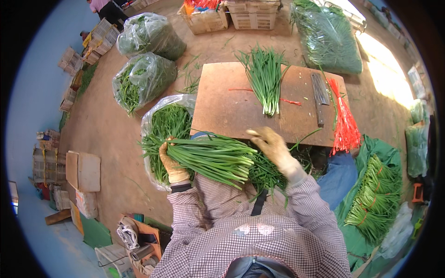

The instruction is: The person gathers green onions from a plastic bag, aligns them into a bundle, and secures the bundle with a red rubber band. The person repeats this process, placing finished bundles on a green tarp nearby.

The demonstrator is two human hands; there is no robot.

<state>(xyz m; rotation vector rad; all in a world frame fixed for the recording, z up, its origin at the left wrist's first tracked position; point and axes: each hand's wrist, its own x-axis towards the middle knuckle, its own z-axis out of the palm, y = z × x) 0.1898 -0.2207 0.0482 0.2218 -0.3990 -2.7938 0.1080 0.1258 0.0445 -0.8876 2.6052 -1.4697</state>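
Note:
My gloved left hand (pixel 170 159) grips a bunch of green Chinese chives (pixel 212 158) near its leafy end, the pale cut ends pointing right. My gloved right hand (pixel 273 147) is slightly blurred, fingers apart and holding nothing, just right of those pale ends. Loose chives (pixel 267 172) lie in my lap below it. Another chive bundle (pixel 266 81) rests on the wooden board (pixel 222 114) across a red tie strip (pixel 290 101). To its right lie a cleaver (pixel 318 97) and a hank of red plastic ties (pixel 344 121), which hangs over the board's edge.
An open plastic bag of chives (pixel 168 120) stands by my left arm, with filled bags (pixel 144 81) beyond. Tied chive bundles (pixel 375 198) lie on a green sheet (pixel 354 239) at right. Plastic crates (pixel 252 15) and a large chive bag (pixel 330 38) stand ahead. A person (pixel 109 12) is far left.

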